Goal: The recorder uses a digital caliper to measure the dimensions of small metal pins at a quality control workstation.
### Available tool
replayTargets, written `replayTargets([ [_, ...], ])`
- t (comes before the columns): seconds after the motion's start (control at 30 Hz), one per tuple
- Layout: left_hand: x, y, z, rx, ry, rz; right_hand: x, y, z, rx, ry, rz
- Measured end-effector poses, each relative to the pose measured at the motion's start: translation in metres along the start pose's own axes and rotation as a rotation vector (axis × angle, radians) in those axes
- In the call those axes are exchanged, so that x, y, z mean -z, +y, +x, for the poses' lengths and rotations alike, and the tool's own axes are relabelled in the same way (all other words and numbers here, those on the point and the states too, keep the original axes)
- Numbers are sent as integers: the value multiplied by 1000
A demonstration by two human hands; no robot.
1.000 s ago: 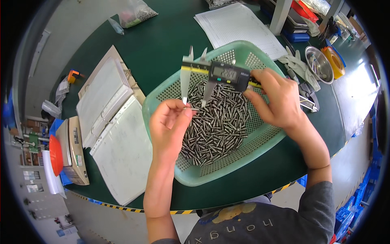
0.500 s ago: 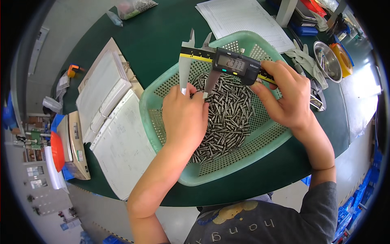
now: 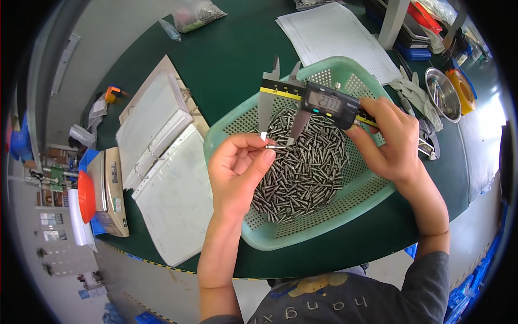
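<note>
My left hand [image 3: 233, 171] pinches a small slim metal pin [image 3: 277, 147] between thumb and forefinger. The pin lies roughly level, close to the jaw tips of a digital caliper [image 3: 330, 102]; whether they touch it I cannot tell. My right hand [image 3: 393, 137] is closed around the caliper's right end, thumb below and fingers above. The jaws stand apart, pointing toward me, and the display is lit. Beneath both hands, many similar metal pins [image 3: 307, 178] lie heaped in a green perforated plastic basket [image 3: 313, 241].
An open ring binder [image 3: 171, 202] lies left of the basket, beside a scale [image 3: 114, 189] with a red tray [image 3: 86, 195]. Paper sheets [image 3: 329, 32] lie behind. To the right are gloves [image 3: 415, 96] and a metal bowl [image 3: 443, 94]. A bag of small parts [image 3: 197, 15] sits at the back.
My left hand has turned and drawn back from the caliper jaws, so the pin in its fingers now shows. The caliper remains in my right hand. The whole view has shifted slightly.
</note>
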State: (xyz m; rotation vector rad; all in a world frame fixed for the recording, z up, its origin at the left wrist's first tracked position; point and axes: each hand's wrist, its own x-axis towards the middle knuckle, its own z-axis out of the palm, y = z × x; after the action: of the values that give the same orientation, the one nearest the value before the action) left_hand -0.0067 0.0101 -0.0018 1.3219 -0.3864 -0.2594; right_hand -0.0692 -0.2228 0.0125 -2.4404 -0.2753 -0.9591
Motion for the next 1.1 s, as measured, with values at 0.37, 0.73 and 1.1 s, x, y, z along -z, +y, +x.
replayTargets([
  [0.37,3,1,-1,-17,-36,-123,0,-2,0,20,-32,28],
  [0.73,0,0,-3,-87,-14,9,2,-1,0,26,-41,38],
  [1.1,-2,2,-6,-93,25,-70,1,-3,1,57,-39,16],
])
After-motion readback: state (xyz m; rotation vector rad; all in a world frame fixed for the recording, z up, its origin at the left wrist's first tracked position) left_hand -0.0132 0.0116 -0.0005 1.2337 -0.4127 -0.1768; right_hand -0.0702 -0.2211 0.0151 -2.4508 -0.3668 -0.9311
